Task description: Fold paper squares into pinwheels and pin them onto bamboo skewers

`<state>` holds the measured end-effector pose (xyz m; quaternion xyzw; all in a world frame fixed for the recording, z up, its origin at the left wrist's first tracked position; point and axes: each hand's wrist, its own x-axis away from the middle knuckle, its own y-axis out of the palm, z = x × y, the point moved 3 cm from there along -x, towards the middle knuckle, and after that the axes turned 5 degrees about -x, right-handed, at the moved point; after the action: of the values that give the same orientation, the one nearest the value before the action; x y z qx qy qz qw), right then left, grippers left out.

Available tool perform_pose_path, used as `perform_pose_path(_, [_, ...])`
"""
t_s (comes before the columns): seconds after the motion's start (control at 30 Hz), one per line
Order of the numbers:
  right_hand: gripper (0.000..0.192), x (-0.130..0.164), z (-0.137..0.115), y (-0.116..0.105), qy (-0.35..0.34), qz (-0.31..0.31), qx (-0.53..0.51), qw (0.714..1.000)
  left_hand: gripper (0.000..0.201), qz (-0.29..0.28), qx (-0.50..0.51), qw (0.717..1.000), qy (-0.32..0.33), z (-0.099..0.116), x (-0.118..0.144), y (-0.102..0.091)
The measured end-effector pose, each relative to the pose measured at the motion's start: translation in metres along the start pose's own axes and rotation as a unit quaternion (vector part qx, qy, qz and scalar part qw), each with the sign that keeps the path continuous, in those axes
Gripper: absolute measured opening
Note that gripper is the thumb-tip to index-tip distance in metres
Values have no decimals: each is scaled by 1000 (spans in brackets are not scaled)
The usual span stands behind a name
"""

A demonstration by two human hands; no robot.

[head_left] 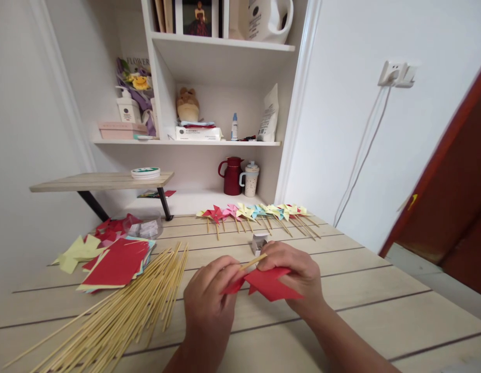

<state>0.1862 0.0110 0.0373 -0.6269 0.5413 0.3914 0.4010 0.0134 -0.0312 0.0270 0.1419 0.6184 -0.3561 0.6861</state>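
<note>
Above the front of the table, my two hands are close together around a red paper pinwheel. My right hand is closed, pinching the folded paper between thumb and fingers. A thin wooden stick runs behind the pinwheel, its tip near my right thumb. My left hand is curled around the stick, and its fingers also touch the red paper's left side. The spot where stick and paper meet is hidden. Just beyond my hands stands a small open box, its contents mostly hidden.
Many loose wooden sticks lie at the left, beside a stack of coloured paper squares. A yellow folded paper and a clear container are behind. Several finished pinwheels line the back edge. A small raised shelf stands left.
</note>
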Motion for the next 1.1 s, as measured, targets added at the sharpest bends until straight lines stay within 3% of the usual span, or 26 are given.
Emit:
perform_pose_path(0.23, [9, 1, 1, 1, -4, -2, -17, 1000, 14, 15, 2, 1000, 0, 1, 1, 1])
perform_pose_path(0.47, [10, 2, 3, 2, 15, 15, -29, 999, 10, -9, 82, 990, -118, -3, 0, 3])
perform_pose_path(0.63, [7, 2, 4, 3, 24, 19, -30, 999, 17, -29, 127, 984, -118, -2, -1, 4])
perform_pose_path(1.1, [11, 0, 0, 3, 20, 15, -23, 999, 19, -22, 103, 989, -106, -4, 3, 5])
